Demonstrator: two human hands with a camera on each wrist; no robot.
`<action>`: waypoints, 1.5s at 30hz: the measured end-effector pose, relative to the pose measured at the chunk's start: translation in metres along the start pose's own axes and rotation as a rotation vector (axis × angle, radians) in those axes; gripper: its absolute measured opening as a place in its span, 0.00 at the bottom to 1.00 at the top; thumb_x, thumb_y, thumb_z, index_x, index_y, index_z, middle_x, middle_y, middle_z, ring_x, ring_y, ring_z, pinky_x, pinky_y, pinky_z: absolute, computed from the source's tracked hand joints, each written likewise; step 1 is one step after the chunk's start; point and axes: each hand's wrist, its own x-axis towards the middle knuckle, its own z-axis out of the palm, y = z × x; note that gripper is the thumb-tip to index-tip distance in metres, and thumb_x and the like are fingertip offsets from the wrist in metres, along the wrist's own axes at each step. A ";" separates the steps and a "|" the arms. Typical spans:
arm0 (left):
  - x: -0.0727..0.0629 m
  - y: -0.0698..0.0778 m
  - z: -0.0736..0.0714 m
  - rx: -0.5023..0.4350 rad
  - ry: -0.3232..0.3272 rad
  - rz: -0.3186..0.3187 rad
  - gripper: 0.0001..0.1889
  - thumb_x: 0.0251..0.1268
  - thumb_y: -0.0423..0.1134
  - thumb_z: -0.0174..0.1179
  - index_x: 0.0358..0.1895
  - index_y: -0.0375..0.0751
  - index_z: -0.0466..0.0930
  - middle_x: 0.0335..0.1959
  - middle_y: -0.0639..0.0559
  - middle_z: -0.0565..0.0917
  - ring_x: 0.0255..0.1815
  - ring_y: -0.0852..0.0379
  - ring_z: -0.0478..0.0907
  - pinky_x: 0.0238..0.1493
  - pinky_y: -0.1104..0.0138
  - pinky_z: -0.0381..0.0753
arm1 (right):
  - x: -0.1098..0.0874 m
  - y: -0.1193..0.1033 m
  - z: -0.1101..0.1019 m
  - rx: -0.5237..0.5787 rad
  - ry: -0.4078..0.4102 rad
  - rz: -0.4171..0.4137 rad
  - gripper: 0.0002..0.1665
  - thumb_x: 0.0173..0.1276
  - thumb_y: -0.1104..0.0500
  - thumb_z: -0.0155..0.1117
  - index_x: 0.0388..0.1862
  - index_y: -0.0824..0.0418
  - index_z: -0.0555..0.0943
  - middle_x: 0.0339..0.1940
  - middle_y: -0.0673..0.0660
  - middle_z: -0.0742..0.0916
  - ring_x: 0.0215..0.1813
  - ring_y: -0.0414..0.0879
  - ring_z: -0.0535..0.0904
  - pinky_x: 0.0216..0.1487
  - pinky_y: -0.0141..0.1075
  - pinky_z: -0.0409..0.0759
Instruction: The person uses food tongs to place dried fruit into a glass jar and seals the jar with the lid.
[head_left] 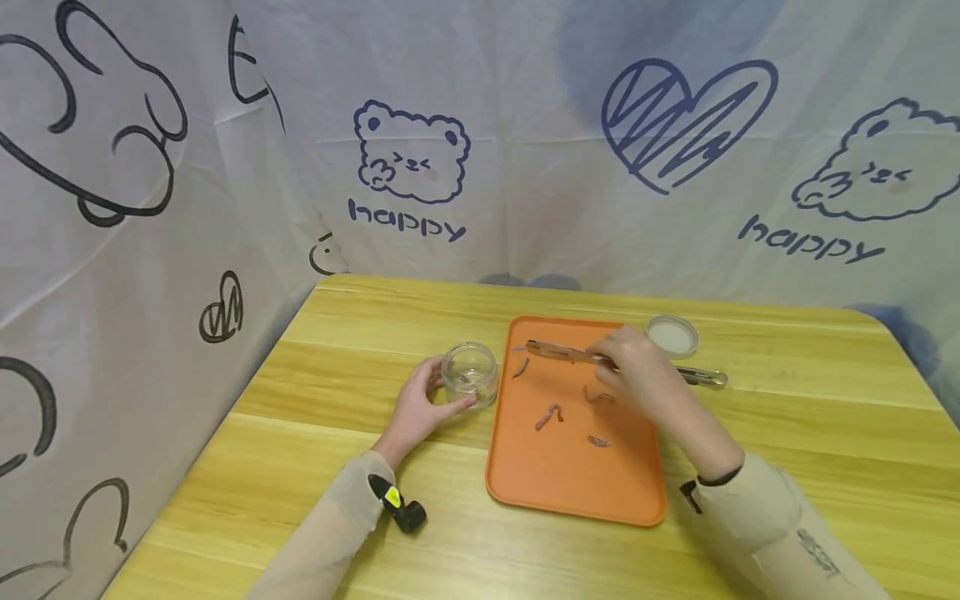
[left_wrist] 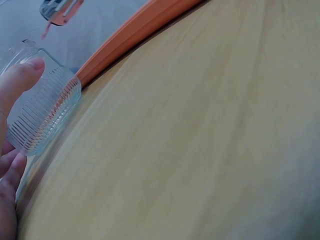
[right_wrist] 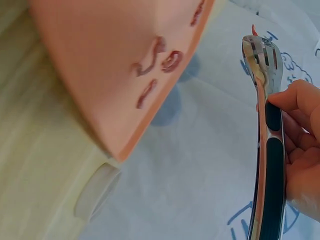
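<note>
My left hand (head_left: 417,407) grips a clear glass jar (head_left: 470,375) beside the tray's left edge, thumb on the near side. Ridges run along the jar's wall in the left wrist view. My right hand (head_left: 637,367) holds metal tongs (right_wrist: 272,165) with dark grip inlays, squeezed nearly together above the orange tray (head_left: 573,487). From the tongs' tips pokes a thin reddish worm-like piece (left_wrist: 45,33). Several brownish-pink worm-like pieces lie on the tray, among them a bent one (head_left: 551,416) and a short one (head_left: 597,442).
A round, shallow lid (head_left: 672,335) lies on the wooden table (head_left: 787,400) by the tray's far right corner. Behind the table hangs a white cloth (head_left: 525,183) with bear and heart drawings, and more cloth (head_left: 150,275) hangs at the left.
</note>
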 end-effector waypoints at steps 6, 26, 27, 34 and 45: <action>0.000 -0.001 0.000 0.004 -0.006 -0.006 0.39 0.50 0.38 0.74 0.65 0.30 0.66 0.59 0.35 0.72 0.59 0.39 0.71 0.62 0.51 0.70 | 0.009 -0.012 -0.002 -0.007 0.017 -0.001 0.09 0.58 0.71 0.65 0.37 0.65 0.86 0.27 0.54 0.81 0.31 0.47 0.72 0.27 0.36 0.73; 0.013 -0.042 0.006 0.013 0.024 0.004 0.41 0.45 0.50 0.76 0.64 0.41 0.68 0.58 0.48 0.74 0.57 0.52 0.73 0.61 0.60 0.72 | 0.037 -0.047 0.008 -0.010 0.004 -0.096 0.08 0.58 0.70 0.68 0.37 0.65 0.86 0.29 0.55 0.81 0.33 0.47 0.73 0.29 0.33 0.76; 0.012 -0.042 0.006 0.014 0.024 0.004 0.41 0.45 0.50 0.76 0.64 0.41 0.68 0.58 0.48 0.75 0.57 0.52 0.73 0.61 0.60 0.72 | 0.038 -0.048 0.009 -0.011 0.004 -0.105 0.08 0.58 0.70 0.68 0.37 0.65 0.86 0.29 0.55 0.82 0.33 0.47 0.74 0.29 0.33 0.76; 0.012 -0.042 0.006 0.005 0.019 0.000 0.40 0.45 0.51 0.76 0.64 0.46 0.68 0.58 0.49 0.74 0.57 0.52 0.73 0.61 0.59 0.72 | 0.040 -0.051 0.016 -0.024 -0.015 -0.139 0.08 0.56 0.70 0.70 0.36 0.64 0.86 0.28 0.54 0.81 0.32 0.47 0.74 0.30 0.33 0.75; 0.011 -0.036 0.005 -0.004 0.010 -0.017 0.39 0.47 0.46 0.75 0.64 0.43 0.67 0.60 0.44 0.74 0.58 0.48 0.72 0.62 0.57 0.71 | 0.041 -0.052 0.022 -0.017 0.020 -0.184 0.09 0.54 0.73 0.68 0.34 0.65 0.86 0.27 0.54 0.81 0.30 0.46 0.73 0.29 0.33 0.74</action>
